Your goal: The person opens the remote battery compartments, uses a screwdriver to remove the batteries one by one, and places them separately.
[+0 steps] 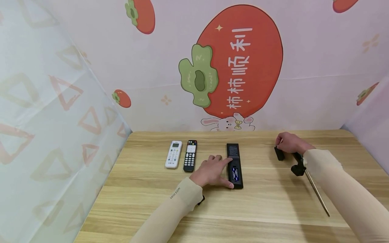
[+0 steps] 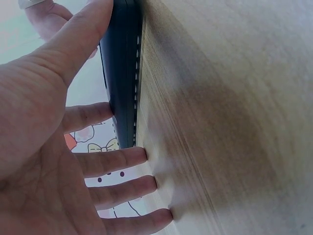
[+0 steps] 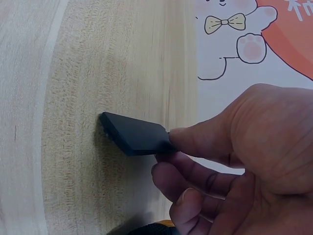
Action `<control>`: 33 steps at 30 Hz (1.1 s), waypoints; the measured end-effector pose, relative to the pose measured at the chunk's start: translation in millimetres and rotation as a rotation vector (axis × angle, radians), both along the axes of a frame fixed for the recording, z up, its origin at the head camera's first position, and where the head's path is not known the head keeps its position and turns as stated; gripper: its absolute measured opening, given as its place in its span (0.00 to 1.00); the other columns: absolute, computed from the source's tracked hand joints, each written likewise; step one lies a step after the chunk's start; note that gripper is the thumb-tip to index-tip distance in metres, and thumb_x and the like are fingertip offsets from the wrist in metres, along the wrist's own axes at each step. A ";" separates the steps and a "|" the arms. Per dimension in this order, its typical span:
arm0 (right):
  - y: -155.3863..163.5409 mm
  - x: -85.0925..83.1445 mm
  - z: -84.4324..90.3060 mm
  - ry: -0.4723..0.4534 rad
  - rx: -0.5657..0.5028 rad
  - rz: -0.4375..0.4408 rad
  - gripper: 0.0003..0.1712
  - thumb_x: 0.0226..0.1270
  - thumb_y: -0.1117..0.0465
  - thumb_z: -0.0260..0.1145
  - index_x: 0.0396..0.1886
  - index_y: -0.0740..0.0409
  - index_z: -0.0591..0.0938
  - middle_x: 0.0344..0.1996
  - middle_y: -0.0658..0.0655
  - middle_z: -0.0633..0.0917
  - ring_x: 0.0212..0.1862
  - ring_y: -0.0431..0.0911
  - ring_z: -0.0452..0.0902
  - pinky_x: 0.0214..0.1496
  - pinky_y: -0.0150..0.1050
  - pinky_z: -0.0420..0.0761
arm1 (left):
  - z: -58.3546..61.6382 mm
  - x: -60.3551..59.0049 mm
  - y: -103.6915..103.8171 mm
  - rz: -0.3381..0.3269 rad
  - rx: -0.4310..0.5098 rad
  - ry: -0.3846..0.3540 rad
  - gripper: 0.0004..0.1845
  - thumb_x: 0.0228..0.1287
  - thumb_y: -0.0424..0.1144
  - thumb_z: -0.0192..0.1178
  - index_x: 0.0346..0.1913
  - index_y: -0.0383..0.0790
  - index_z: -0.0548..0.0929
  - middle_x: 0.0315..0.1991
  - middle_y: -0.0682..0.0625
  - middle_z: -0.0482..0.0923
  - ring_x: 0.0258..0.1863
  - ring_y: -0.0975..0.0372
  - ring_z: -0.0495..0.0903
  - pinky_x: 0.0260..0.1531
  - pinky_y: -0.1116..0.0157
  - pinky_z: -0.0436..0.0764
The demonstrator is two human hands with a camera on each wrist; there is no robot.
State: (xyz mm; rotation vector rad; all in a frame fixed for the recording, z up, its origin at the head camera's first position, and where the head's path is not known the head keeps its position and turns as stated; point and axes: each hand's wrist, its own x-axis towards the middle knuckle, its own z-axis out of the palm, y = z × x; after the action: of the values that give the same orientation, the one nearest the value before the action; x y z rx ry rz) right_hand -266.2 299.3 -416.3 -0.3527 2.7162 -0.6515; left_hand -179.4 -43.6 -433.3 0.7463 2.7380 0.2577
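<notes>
A black remote control (image 1: 235, 165) lies back side up on the table, its battery compartment uncovered with batteries (image 1: 235, 173) inside. My left hand (image 1: 211, 171) rests at its left side, thumb on the near end and index finger touching the middle. In the left wrist view, the other fingers (image 2: 124, 188) are fairly straight, their tips on the tabletop. Off to the right, my right hand (image 1: 290, 142) pinches a small black battery cover (image 3: 137, 134) between thumb and fingers. The cover (image 1: 279, 153) is tilted, with its far end at or just above the wood.
A white remote (image 1: 174, 154) and a black remote (image 1: 190, 156) lie face up at the back left. Under the right forearm, a thin metal rod (image 1: 317, 194) lies on the wooden table (image 1: 261, 216). A patterned wall (image 1: 152, 67) borders the back.
</notes>
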 end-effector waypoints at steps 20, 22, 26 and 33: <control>2.6 0.0 -0.4 0.017 0.057 -0.011 0.08 0.61 0.67 0.62 0.37 0.68 0.75 0.33 0.62 0.79 0.33 0.53 0.72 0.39 0.48 0.74 | -0.3 0.3 -0.2 -0.001 0.010 -0.005 0.54 0.51 0.70 0.71 0.79 0.57 0.62 0.70 0.45 0.68 0.67 0.49 0.67 0.59 0.46 0.73; 3.1 -0.2 -0.2 0.017 0.068 -0.012 0.09 0.61 0.67 0.61 0.38 0.69 0.75 0.33 0.62 0.79 0.33 0.53 0.72 0.39 0.48 0.74 | 0.0 0.0 -0.4 -0.001 0.009 -0.005 0.54 0.51 0.70 0.71 0.79 0.57 0.62 0.70 0.45 0.68 0.67 0.49 0.67 0.59 0.46 0.73; 4.2 -0.5 0.4 0.011 0.084 -0.017 0.10 0.61 0.66 0.60 0.40 0.69 0.75 0.33 0.61 0.78 0.32 0.53 0.72 0.38 0.47 0.74 | 0.1 -0.5 -0.9 -0.002 0.006 -0.003 0.54 0.51 0.70 0.70 0.79 0.57 0.62 0.70 0.45 0.68 0.67 0.49 0.67 0.60 0.46 0.73; 4.3 1.9 2.0 0.013 0.096 -0.022 0.11 0.62 0.65 0.61 0.40 0.69 0.74 0.33 0.61 0.78 0.31 0.52 0.71 0.37 0.47 0.73 | -0.1 -0.2 -1.2 -0.005 0.004 0.003 0.54 0.50 0.71 0.70 0.79 0.57 0.62 0.70 0.46 0.68 0.67 0.48 0.67 0.60 0.46 0.73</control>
State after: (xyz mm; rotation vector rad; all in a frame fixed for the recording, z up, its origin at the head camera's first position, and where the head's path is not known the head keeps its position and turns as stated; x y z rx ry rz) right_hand -264.3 303.5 -414.3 -0.3043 2.7557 -0.5235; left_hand -179.7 -44.8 -433.5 0.7548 2.7393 0.2605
